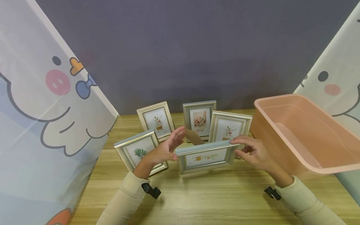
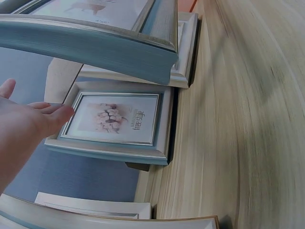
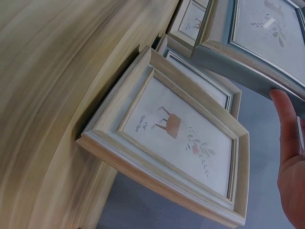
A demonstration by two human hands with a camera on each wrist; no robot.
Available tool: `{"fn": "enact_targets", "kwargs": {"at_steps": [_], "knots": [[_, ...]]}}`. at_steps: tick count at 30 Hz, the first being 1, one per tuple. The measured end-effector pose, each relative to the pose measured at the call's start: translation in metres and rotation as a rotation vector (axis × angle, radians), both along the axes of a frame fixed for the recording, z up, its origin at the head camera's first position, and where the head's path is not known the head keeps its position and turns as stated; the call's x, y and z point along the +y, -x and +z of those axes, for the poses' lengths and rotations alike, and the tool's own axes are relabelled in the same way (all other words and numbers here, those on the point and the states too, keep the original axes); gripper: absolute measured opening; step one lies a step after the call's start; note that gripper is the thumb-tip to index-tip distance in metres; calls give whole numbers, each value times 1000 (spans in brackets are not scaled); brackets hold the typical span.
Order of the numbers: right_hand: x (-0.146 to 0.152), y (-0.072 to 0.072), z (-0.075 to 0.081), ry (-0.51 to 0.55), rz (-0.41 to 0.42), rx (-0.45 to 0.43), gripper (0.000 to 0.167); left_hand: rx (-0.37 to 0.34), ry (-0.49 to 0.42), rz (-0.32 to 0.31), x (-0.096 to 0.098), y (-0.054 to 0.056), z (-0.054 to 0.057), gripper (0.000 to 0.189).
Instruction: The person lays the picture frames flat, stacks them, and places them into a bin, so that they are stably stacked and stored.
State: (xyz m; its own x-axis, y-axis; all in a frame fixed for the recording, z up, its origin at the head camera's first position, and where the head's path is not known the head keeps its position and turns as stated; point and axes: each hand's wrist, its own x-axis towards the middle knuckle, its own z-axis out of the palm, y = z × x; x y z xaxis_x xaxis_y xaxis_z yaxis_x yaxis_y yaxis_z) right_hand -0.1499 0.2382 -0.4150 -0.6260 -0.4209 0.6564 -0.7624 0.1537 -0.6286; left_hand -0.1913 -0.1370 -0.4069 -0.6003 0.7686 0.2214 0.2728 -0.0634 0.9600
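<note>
In the head view, a picture frame with a blue-grey edge is tipped on its side above the table. My right hand pinches its right end between thumb and fingers. At the other end my left hand has its fingers extended, the thumb close to the corner; whether it touches is unclear. A brown flap sticks out behind this frame. Left of my left hand stands a frame with a green leaf print. Behind stand a cream frame, a flower-photo frame and a pale plant-print frame.
A pink plastic bin stands on the right side of the wooden table. Cartoon-printed panels rise at both sides, and a dark grey wall closes the back.
</note>
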Motion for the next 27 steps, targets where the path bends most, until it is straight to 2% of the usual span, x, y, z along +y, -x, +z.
{"fn": "enact_targets", "kwargs": {"at_steps": [7,13,17,21,27], "knots": [[2,1,-3,9,-2,15,59,-14,-19,-14,3,1,1,138],[2,4,-7,30,8,33,59,31,-23,34,3,2,-2,132],[1,5,-6,56,15,35,57,15,-1,143,1,0,-2,119],[0,7,-6,79,14,52,56,-9,35,267,0,-3,0,97],[2,7,-7,6,-67,7,54,3,64,390,1,-9,2,63]]}}
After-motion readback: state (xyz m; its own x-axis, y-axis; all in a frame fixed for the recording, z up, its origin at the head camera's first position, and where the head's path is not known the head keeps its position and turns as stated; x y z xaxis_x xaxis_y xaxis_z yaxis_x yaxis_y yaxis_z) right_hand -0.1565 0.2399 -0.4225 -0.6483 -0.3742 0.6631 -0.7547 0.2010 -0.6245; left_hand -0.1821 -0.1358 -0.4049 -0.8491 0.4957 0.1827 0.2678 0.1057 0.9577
